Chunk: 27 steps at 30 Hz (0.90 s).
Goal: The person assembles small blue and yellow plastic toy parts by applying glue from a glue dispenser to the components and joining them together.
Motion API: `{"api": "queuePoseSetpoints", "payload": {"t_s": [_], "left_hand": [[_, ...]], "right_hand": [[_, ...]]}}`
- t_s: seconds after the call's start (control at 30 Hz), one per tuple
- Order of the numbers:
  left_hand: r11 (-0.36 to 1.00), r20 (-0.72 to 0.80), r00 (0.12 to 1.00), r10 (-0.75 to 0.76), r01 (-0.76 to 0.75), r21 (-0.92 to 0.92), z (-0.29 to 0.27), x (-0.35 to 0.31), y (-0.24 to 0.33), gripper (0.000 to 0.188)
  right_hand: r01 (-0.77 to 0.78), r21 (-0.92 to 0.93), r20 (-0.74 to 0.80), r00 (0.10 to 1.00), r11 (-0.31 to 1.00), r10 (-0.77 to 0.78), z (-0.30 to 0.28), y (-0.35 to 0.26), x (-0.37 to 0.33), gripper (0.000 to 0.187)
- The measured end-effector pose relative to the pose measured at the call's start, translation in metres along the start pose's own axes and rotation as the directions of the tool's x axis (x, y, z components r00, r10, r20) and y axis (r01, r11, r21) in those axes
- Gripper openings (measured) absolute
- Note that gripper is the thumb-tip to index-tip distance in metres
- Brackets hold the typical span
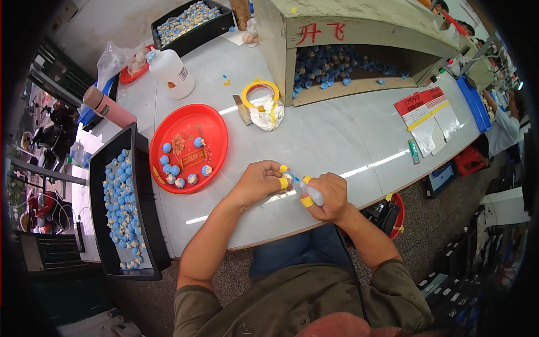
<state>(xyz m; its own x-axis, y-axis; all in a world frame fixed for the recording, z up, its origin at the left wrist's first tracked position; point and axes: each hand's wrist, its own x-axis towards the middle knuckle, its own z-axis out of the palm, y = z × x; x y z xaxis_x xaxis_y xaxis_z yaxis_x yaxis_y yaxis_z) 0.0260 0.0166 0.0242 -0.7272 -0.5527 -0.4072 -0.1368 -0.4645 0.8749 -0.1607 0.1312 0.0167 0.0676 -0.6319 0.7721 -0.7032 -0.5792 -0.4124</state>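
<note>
Over the near part of the table, my left hand (259, 184) pinches a small blue-and-white ball-shaped piece (288, 176) between thumb and forefinger. Yellow tape wraps the tips of those fingers. My right hand (330, 196), also taped in yellow, is closed around a small translucent squeeze bottle (315, 196). The bottle's thin blue nozzle points left, right up against the piece; whether they touch I cannot tell. To the left of my hands, a round red tray (220, 138) holds several blue balls with pale, cream-coloured parts.
A black bin (152, 236) of similar pieces stands at the left edge, with another black bin (160, 40) at the back. Behind the tray are a white bottle (172, 73) and a pink flask (109, 106). A yellow tape roll (247, 92) lies before an open-fronted box (279, 62) containing blue pieces.
</note>
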Motion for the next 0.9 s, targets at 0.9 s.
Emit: {"api": "queuePoseSetpoints", "payload": {"t_s": [0.9], "left_hand": [[0.999,0.014,1.000,0.012,-0.012,0.038,0.0018,-0.0008,-0.0010,0.030]], "right_hand": [[-0.008,0.032,-0.025,1.000,0.999,0.009,-0.0003,-0.0025,0.0062,0.027]]}}
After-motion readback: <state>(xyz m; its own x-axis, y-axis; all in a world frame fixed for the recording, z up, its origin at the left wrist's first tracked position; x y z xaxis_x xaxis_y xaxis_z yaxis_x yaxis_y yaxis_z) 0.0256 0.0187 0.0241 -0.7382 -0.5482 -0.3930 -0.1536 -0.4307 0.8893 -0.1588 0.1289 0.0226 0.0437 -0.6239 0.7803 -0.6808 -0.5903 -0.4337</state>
